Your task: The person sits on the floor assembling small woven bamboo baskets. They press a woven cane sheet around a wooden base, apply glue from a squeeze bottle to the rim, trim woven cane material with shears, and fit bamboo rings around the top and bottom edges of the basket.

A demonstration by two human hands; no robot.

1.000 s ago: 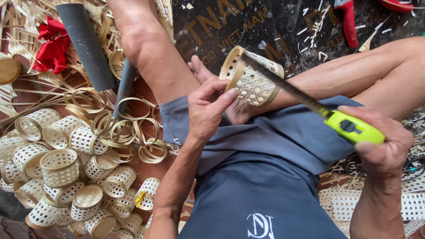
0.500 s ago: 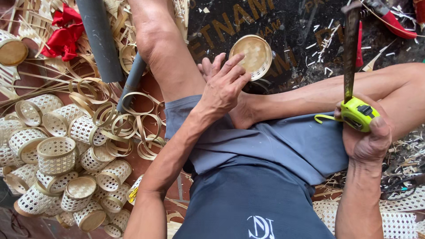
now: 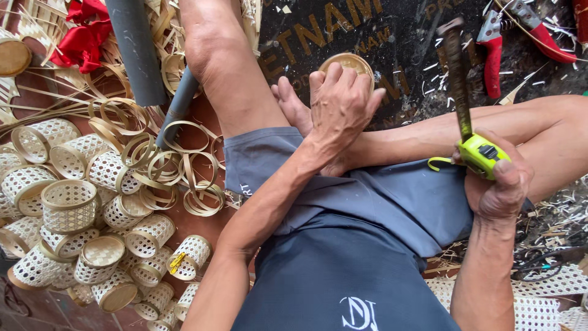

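Basket pile: small woven baskets (image 3: 67, 205) lay heaped at the far left, some nested or tipped, apparently set aside within arm's reach.
Loose hoops: thin bamboo rings (image 3: 177, 168) lay scattered just beside the pile, near a grey tube (image 3: 136, 49) and a red cloth (image 3: 82, 34).
Seat: the person sat on the floor with legs folded, so the lap served as the working place.
Left hand: the left hand (image 3: 340, 107) reached forward over the foot, wrist bent, fingers curled down over the rim of a round basket (image 3: 350, 63), grasping it against the dark mat (image 3: 398, 37).
Basket position: it lay beyond the foot, between the knees, mostly hidden under the fingers.
Right hand: the right hand (image 3: 499, 184) was clenched around a yellow-green tape measure (image 3: 481, 154), forearm raised, thumb on the case.
Tape blade: the blade (image 3: 458, 79) stood extended upward, away from the basket.
Far right: red-handled cutters (image 3: 493, 52) lay on the mat among bamboo shavings.
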